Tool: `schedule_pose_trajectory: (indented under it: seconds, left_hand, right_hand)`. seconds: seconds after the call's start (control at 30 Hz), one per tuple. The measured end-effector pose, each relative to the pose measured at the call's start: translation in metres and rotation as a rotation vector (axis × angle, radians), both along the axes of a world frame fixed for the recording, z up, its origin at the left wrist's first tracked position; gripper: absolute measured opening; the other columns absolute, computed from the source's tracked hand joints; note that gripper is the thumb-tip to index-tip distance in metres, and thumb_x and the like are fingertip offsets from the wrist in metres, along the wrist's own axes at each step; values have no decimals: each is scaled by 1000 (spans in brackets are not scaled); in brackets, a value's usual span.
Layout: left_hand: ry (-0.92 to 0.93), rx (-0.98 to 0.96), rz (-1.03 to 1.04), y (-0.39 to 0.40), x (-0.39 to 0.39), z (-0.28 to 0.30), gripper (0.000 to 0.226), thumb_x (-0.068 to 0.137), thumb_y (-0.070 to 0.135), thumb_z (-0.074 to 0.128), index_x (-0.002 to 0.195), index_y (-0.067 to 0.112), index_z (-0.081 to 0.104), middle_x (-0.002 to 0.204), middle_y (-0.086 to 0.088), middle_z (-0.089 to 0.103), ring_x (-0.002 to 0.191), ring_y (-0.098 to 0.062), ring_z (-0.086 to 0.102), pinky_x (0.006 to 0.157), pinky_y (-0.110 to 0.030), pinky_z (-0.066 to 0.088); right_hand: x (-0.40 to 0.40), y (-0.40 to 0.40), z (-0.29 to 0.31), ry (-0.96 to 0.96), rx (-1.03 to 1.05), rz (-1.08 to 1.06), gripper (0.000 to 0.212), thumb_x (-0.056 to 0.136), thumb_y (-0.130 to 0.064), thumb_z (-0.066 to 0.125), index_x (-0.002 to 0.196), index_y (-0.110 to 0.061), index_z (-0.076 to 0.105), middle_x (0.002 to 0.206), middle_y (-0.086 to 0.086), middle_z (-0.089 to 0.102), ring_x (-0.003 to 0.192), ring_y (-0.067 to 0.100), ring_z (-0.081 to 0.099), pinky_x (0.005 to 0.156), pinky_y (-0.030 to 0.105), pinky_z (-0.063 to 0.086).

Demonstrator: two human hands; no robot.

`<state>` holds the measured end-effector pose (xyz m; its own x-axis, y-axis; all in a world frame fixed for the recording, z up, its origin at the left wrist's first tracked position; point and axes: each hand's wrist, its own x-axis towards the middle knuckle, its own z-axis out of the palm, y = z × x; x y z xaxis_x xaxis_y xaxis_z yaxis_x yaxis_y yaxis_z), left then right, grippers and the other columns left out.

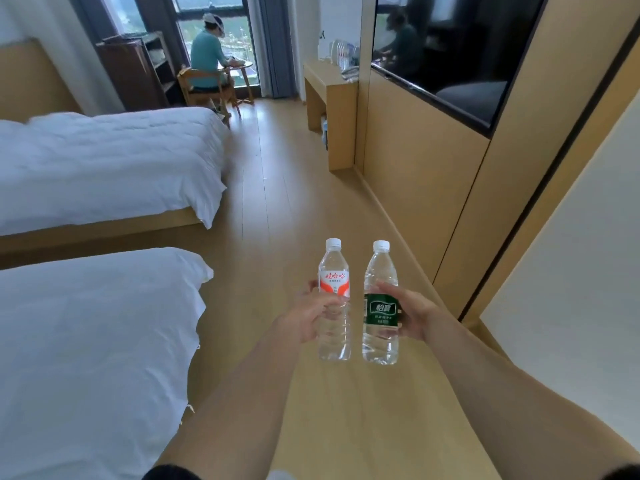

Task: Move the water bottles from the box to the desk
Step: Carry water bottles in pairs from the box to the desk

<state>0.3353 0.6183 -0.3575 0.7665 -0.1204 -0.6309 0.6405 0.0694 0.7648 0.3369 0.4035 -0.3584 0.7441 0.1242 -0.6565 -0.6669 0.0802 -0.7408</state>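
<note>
Your left hand is curled round a clear plastic water bottle with a red-and-white label and white cap, gripping it at its middle just below the label. Your right hand is wrapped round a second clear plastic water bottle with a dark green label and white cap, fingers across the label. Both bottles stand upright in the air above the light wooden floor, side by side and just apart from one another, the red-labelled one to the left of the green-labelled one.

Well beyond the green-labelled bottle, against the right-hand wall, stands the light wooden surface, with some clear bottles already on its top; their number is too blurred to tell. A dark wall-mounted screen hangs nearer than that, above and to the right of the bottles you hold. To the left of the red-labelled bottle lie two beds with white bedding. Far beyond them a person in a teal top sits on a wooden chair at a small round table by the window.
</note>
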Motion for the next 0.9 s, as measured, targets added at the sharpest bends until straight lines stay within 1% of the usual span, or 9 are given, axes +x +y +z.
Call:
schedule_pose_trajectory:
  seconds: [0.1, 0.17, 0.33, 0.43, 0.57, 0.67, 0.73, 0.83, 0.9]
  left_hand:
    - [0, -25, 74, 3, 27, 2, 57, 74, 5, 84, 116, 29, 55, 112, -14, 73, 84, -29, 70, 62, -42, 58]
    - [-9, -39, 109, 9, 46, 7, 56, 74, 4, 84, 117, 27, 57, 110, -13, 74, 79, -27, 72, 60, -43, 58]
    - [-21, -42, 176, 30, 87, 6, 55, 77, 3, 82, 118, 28, 56, 116, -13, 72, 84, -30, 70, 63, -45, 60]
    - [-41, -63, 211, 53, 119, 4, 61, 77, 1, 82, 125, 24, 53, 120, -15, 69, 86, -31, 70, 63, -43, 59]
    - [-48, -94, 281, 93, 165, 1, 64, 76, -1, 81, 128, 23, 52, 121, -14, 69, 87, -31, 69, 59, -40, 58]
    - [-41, -113, 290, 126, 201, -4, 71, 74, -3, 82, 129, 30, 50, 120, -12, 70, 97, -34, 68, 64, -42, 56]
    - [-38, -115, 307, 152, 227, -2, 74, 74, -4, 82, 128, 34, 50, 118, -11, 71, 97, -35, 68, 65, -43, 56]
    - [-62, -148, 386, 205, 262, 6, 74, 75, -6, 80, 127, 36, 50, 116, -12, 72, 90, -33, 69, 63, -41, 56]
    - [-73, -142, 422, 241, 280, 10, 72, 75, -6, 80, 126, 37, 51, 115, -11, 72, 88, -31, 69, 60, -39, 57]
  right_hand:
    - [40, 2, 0, 5, 7, 42, 63, 79, -45, 77, 128, -9, 64, 120, 20, 70, 116, 39, 65, 102, 63, 47]
    - [67, 6, 2, 9, 19, 66, 64, 79, -45, 78, 130, -10, 63, 125, 21, 68, 119, 39, 63, 104, 64, 46]
    - [123, 33, -2, 33, 30, 160, 73, 71, -47, 79, 132, -11, 62, 126, 20, 67, 120, 38, 62, 104, 63, 45]
    - [161, 57, -4, 22, 10, 216, 76, 67, -49, 80, 132, -12, 63, 125, 18, 68, 120, 37, 62, 105, 62, 46]
    - [220, 102, -5, 15, -30, 287, 75, 68, -51, 79, 131, -13, 64, 123, 16, 70, 118, 36, 64, 105, 61, 46]
    - [263, 137, -8, 15, -51, 305, 78, 63, -53, 80, 130, -13, 65, 121, 15, 71, 116, 35, 65, 105, 61, 46]
    - [295, 166, -5, 17, -57, 325, 79, 63, -53, 80, 130, -13, 65, 120, 16, 71, 116, 36, 65, 104, 61, 47]
    - [341, 223, 5, -4, -58, 389, 74, 68, -51, 79, 132, -17, 62, 124, 16, 69, 118, 37, 63, 106, 63, 44]
    - [367, 261, 8, -16, -40, 409, 62, 79, -47, 77, 133, -24, 57, 127, 15, 67, 119, 39, 62, 105, 67, 42]
